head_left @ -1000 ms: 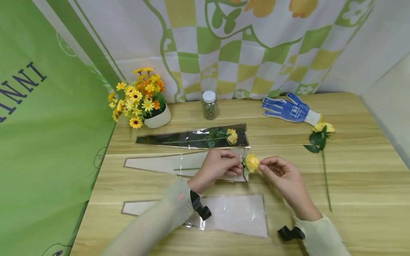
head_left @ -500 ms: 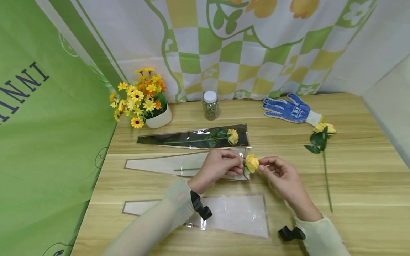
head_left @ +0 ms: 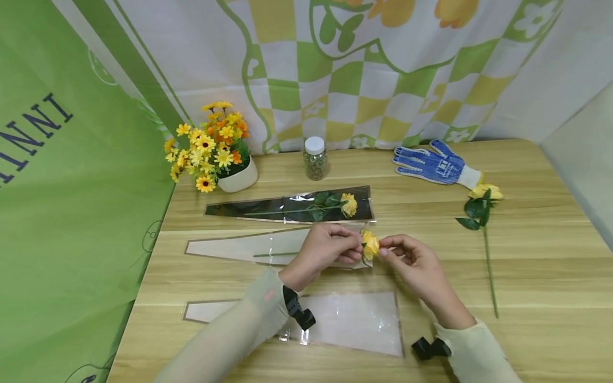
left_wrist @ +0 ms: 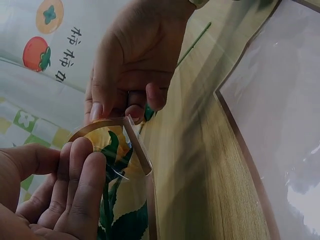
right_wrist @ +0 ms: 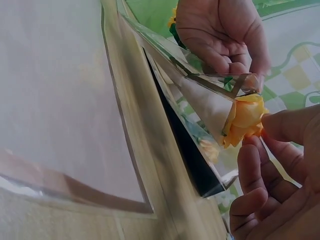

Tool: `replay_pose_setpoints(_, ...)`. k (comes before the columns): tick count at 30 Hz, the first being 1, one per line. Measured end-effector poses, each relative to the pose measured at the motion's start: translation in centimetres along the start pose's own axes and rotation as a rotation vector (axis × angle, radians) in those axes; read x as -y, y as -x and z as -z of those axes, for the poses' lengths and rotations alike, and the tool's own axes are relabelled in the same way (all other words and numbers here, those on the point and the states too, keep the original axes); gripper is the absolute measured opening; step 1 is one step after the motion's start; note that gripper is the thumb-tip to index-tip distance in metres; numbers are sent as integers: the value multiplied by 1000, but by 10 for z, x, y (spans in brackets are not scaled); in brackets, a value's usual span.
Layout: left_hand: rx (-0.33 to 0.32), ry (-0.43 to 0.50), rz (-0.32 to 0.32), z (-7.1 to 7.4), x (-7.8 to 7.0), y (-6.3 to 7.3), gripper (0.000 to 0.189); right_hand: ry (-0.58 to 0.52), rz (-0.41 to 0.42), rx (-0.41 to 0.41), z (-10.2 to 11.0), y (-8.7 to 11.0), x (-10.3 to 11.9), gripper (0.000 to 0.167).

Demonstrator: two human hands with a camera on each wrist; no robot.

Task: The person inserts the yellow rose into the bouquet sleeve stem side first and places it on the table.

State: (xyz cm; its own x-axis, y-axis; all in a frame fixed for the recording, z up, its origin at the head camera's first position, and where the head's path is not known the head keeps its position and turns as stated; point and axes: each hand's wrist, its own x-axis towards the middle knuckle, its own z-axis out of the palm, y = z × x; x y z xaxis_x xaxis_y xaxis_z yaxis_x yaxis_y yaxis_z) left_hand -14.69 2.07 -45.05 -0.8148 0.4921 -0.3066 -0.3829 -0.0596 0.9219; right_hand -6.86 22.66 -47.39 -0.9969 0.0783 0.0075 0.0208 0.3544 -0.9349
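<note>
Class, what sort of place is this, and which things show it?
Probably an indoor craft table, perhaps for flower wrapping: a yellow rose is partly inside a pale sleeve, another rose lies in a dark sleeve, and a patterned cloth hangs behind.

free tabletop [head_left: 450, 244] stretches right of the hands [head_left: 330, 246] [head_left: 419, 268] to a loose rose [head_left: 485, 213]; a dark wrapper [head_left: 230, 208] blocks their far side.

On my worktop [head_left: 551, 266], a jar [head_left: 315, 161] stands behind three wrapping sleeves [head_left: 225, 247], between a flowerpot [head_left: 239, 176], left, and a glove [head_left: 433, 165], right.
</note>
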Motion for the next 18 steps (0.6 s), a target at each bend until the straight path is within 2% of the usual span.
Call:
replay_pose_setpoints(6, 24, 6, 2, -2, 0, 1, 9, 30, 0, 17, -5, -4, 0, 22)
replay_pose_setpoints(15, 23, 4, -6, -3, 0, 0, 9, 48, -21, -7, -4, -5, 2, 17)
replay_pose_setpoints(18, 33, 24, 1, -5, -1, 1, 10, 62, -27, 7, -5, -5, 2, 18)
